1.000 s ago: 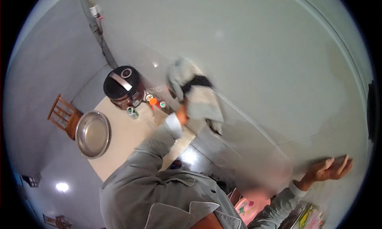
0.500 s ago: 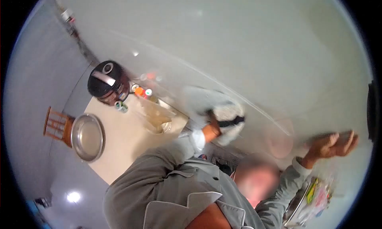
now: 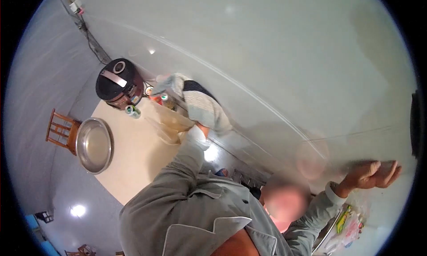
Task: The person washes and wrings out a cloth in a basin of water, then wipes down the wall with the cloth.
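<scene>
The towel is carried at the left hand, in front of the wall and beside the wall-side edge of the tabletop. The left fingers are hidden by the cloth; whether they are pressed together or laid flat cannot be told. The right hand is held at the wall with fingers spread, and nothing is seen in it; firm contact cannot be confirmed.

The towel is judged light, soft and limp, with loose ends likely to trail. It is best gripped in a bunch near the dark band, under a broad palm. The bottles and plastic bag near that edge could be snagged by a loose end.
</scene>
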A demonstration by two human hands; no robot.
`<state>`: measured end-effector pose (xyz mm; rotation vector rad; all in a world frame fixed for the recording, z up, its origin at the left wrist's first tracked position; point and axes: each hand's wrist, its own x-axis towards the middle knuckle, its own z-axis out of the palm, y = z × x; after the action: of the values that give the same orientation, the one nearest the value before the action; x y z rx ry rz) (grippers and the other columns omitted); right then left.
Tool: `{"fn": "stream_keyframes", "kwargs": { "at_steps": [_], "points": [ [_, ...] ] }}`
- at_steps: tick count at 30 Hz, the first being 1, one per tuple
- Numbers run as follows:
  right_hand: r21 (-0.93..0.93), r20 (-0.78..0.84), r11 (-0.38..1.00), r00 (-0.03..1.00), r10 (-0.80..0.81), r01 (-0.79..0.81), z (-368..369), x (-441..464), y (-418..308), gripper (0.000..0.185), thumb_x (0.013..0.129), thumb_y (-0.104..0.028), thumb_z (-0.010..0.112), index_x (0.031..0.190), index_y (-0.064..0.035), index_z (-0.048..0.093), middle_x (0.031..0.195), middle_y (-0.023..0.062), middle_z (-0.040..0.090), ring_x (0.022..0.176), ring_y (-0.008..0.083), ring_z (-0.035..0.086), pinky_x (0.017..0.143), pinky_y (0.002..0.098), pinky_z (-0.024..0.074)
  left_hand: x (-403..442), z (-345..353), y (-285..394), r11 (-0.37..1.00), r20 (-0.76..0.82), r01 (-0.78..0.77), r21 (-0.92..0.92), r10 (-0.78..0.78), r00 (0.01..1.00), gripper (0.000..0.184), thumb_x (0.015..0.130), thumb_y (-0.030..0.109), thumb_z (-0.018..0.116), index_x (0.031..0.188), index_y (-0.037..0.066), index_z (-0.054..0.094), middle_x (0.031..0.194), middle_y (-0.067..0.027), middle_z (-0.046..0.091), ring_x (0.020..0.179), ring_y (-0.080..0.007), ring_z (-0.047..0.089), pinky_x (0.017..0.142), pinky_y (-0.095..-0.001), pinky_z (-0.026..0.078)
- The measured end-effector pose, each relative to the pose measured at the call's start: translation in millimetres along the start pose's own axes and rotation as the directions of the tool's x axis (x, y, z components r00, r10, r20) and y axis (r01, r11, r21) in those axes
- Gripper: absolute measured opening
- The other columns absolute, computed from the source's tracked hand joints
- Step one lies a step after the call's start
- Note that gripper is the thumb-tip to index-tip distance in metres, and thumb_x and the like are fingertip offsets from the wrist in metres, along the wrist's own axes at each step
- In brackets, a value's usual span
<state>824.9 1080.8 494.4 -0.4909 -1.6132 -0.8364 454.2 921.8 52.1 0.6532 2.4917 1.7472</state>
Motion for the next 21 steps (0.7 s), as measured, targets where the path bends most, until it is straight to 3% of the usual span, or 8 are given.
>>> {"fn": "stream_keyframes", "kwargs": {
  "at_steps": [2,6,13,15,18,21],
  "points": [
    [0.098,-0.037,0.994,0.998,0.047,-0.043,3,1,-4,0.041,0.093,-0.012,0.051,0.131,0.0017,0.048,0.141,0.0213,0.036,0.133,0.032,0.037,0.11,0.044,0.0335,0,1,-4,0.999,-0.009,0.053,-0.003,-0.053,0.999,0.061,0.097,0.043,0.046,0.148,0.012,0.032,0.153,-0.01,0.032,0.139,-0.0272,0.035,0.119,-0.0431,0.02],
    [0.123,-0.035,0.989,0.996,0.088,-0.083,3,6,-15,0.042,0.091,-0.013,0.053,0.131,0.0002,0.049,0.142,0.0206,0.036,0.132,0.031,0.037,0.11,0.0437,0.0332,-14,8,8,0.997,0.038,0.073,-0.029,-0.072,0.997,0.061,0.097,0.043,0.046,0.148,0.012,0.033,0.153,-0.01,0.032,0.139,-0.0271,0.035,0.119,-0.0431,0.02],
    [0.073,-0.021,0.997,0.999,0.026,-0.024,0,5,-8,0.042,0.093,-0.015,0.053,0.132,-0.0001,0.049,0.141,0.0187,0.037,0.135,0.0305,0.033,0.111,0.0437,0.0321,-87,38,72,0.988,0.258,-0.069,-0.135,0.102,0.961,0.06,0.097,0.042,0.045,0.148,0.012,0.033,0.153,-0.0099,0.033,0.138,-0.0269,0.036,0.119,-0.043,0.021],
    [0.021,0.003,1.0,1.0,-0.02,0.02,2,7,-11,0.042,0.092,-0.014,0.053,0.132,-0.0001,0.049,0.141,0.0188,0.037,0.136,0.0308,0.033,0.111,0.0438,0.0315,-99,44,91,0.971,0.328,-0.149,-0.185,0.204,0.922,0.06,0.098,0.042,0.045,0.148,0.012,0.033,0.153,-0.0099,0.033,0.138,-0.0269,0.036,0.119,-0.043,0.021],
    [0.232,-0.047,0.97,0.996,0.081,-0.068,4,8,-17,0.042,0.091,-0.011,0.052,0.131,-0.0004,0.05,0.142,0.019,0.036,0.136,0.0321,0.032,0.113,0.0444,0.0284,-97,42,111,0.93,0.418,-0.254,-0.267,0.349,0.838,0.06,0.098,0.042,0.045,0.148,0.012,0.033,0.153,-0.0099,0.033,0.138,-0.0268,0.036,0.119,-0.0429,0.021],
    [0.065,0.027,0.997,0.999,0.036,-0.038,-3,7,-13,0.044,0.089,-0.008,0.051,0.132,-0.0008,0.049,0.144,0.0188,0.033,0.137,0.0333,0.03,0.114,0.0447,0.0274,-84,38,134,0.852,0.52,-0.366,-0.373,0.519,0.678,0.059,0.098,0.042,0.044,0.148,0.012,0.033,0.153,-0.0099,0.033,0.138,-0.0267,0.036,0.119,-0.0429,0.021]
  ]
}}
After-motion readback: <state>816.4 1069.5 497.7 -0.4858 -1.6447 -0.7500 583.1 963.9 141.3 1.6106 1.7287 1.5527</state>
